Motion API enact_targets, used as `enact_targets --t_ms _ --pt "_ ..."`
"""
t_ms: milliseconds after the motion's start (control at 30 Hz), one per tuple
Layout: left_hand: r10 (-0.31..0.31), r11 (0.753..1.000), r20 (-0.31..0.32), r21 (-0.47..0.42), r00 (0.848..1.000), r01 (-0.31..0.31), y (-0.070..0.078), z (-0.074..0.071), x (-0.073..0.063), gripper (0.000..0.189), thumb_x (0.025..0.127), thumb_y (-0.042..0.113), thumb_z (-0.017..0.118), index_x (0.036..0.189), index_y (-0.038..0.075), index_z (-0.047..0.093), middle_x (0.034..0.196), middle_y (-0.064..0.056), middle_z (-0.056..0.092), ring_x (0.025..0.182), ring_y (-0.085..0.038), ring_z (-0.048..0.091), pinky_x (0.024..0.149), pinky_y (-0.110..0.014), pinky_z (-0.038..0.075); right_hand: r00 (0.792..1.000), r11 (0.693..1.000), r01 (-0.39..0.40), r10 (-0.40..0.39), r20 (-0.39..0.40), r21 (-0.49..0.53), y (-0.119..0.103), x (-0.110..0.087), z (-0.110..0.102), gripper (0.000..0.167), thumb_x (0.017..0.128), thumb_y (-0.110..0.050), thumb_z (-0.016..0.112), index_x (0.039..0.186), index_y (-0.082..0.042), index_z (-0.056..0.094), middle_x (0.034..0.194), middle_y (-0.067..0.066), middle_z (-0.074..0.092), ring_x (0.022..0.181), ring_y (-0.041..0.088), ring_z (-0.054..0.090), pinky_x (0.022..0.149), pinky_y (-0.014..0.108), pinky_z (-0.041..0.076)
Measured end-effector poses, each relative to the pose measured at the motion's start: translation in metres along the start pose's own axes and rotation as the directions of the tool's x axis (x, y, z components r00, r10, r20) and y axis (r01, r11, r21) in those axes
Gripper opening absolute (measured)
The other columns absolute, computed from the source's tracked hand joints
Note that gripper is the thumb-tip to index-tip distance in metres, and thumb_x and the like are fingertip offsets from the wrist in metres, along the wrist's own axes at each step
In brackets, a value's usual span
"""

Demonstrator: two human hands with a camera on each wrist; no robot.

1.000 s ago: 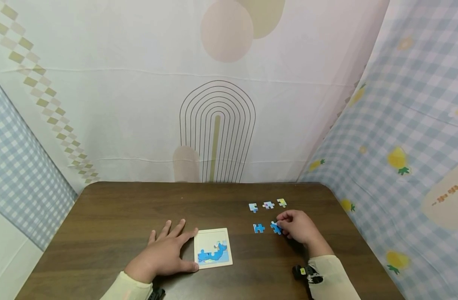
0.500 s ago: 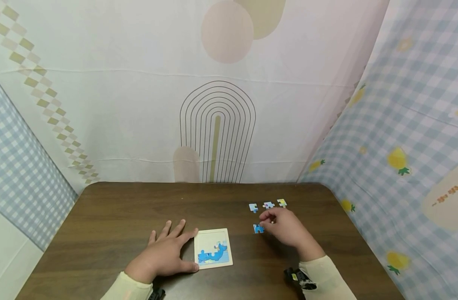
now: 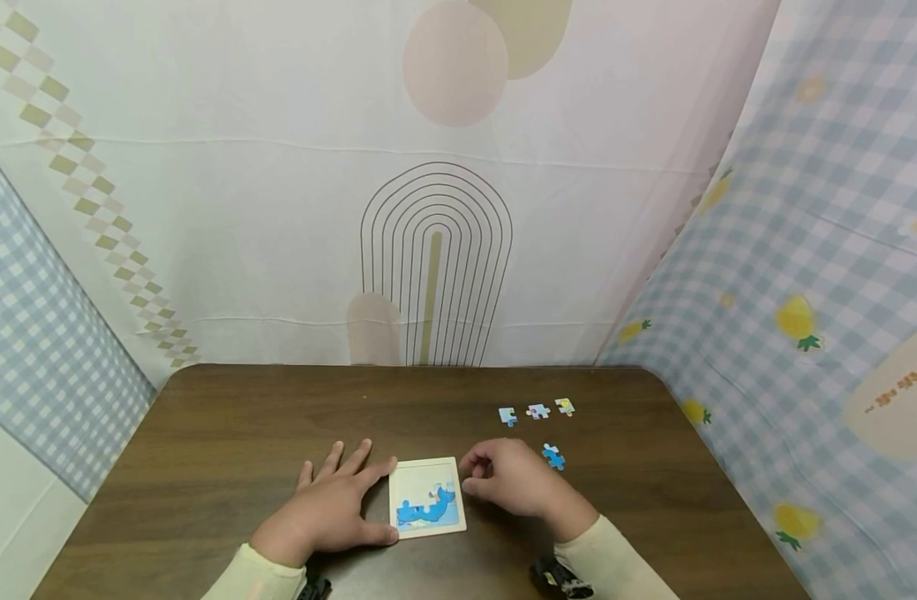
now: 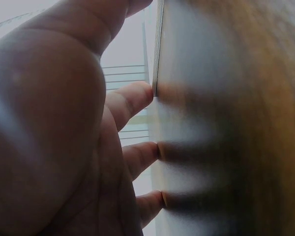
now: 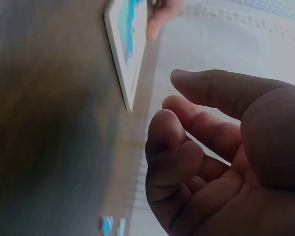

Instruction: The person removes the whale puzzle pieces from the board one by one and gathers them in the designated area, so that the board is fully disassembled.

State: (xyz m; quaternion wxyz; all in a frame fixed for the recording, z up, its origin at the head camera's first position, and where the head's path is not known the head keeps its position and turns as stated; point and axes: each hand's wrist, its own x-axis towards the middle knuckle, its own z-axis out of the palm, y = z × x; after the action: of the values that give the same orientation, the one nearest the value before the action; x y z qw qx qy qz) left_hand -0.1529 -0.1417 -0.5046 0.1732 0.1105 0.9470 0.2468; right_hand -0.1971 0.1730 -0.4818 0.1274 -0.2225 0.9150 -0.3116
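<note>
A small square puzzle tray (image 3: pixel 425 461) with a pale rim lies on the table, its lower part filled with blue whale-picture pieces (image 3: pixel 433 510). My left hand (image 3: pixel 331 508) lies spread at its left side, index fingertip at the upper left corner and thumb at the lower left. Just right of the tray is my right hand (image 3: pixel 514 479), fingers loosely curled. In the right wrist view, the thumb and fingertips (image 5: pixel 179 78) are apart, and nothing shows between them. One loose blue puzzle piece (image 3: pixel 553 456) lies behind that hand; the hand covers the spot where another lay.
Three loose puzzle pieces stand in a row farther back: a light blue one (image 3: pixel 508 416), a pale one (image 3: pixel 537 412) and a yellowish one (image 3: pixel 564 406). The brown table (image 3: pixel 278 408) ends at a patterned wall cloth (image 3: pixel 278 250).
My right hand has moved left from the rightmost blue piece, past the other blue piece, to the tray's right side. That first piece stays on the table. The left hand is still.
</note>
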Motion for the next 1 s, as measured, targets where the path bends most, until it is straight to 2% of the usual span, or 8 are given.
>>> enact_targets --t_ms 200,500,733,1000 --pt "-0.001 1.0 0.008 -0.003 1.0 0.001 0.001 -0.001 0.0 0.104 0.081 0.074 0.091 0.171 0.04 0.05 0.188 -0.011 0.025 0.173 -0.058 0.011 0.124 -0.093 0.007 0.999 1.0 0.018 -0.017 0.044 -0.003 -0.005 0.005 0.014 0.016 0.096 -0.017 0.09 0.109 -0.011 0.082 0.082 -0.011 0.066 0.071 0.003 0.056 0.07 0.025 0.05" --pt "0.0 1.0 0.001 0.0 1.0 0.0 0.001 -0.001 0.0 0.105 0.08 0.074 0.091 0.171 0.039 0.05 0.188 -0.012 0.026 0.172 -0.058 0.011 0.124 -0.093 0.007 0.995 0.997 0.062 -0.059 0.077 -0.04 -0.005 0.009 0.026 0.027 0.095 -0.014 0.09 0.12 -0.007 0.084 0.08 -0.006 0.061 0.072 0.002 0.05 0.074 0.026 0.047" --pt "-0.002 1.0 0.003 0.002 1.0 0.002 -0.001 0.001 0.001 0.106 0.08 0.075 0.091 0.171 0.041 0.049 0.188 -0.011 0.025 0.173 -0.058 0.011 0.124 -0.093 0.007 0.995 0.992 0.087 -0.082 0.057 -0.09 -0.008 0.009 0.027 0.02 0.093 -0.013 0.091 0.112 -0.01 0.085 0.081 -0.004 0.064 0.073 0.0 0.049 0.073 0.025 0.047" --pt "0.004 1.0 0.001 0.0 1.0 -0.004 -0.001 0.001 0.001 0.105 0.08 0.075 0.091 0.171 0.041 0.049 0.188 -0.011 0.025 0.173 -0.058 0.01 0.124 -0.093 0.006 0.997 0.991 0.038 -0.029 0.072 -0.125 -0.016 0.013 0.024 0.019 0.09 -0.012 0.093 0.105 -0.013 0.082 0.085 -0.004 0.063 0.078 0.005 0.051 0.075 0.027 0.046"
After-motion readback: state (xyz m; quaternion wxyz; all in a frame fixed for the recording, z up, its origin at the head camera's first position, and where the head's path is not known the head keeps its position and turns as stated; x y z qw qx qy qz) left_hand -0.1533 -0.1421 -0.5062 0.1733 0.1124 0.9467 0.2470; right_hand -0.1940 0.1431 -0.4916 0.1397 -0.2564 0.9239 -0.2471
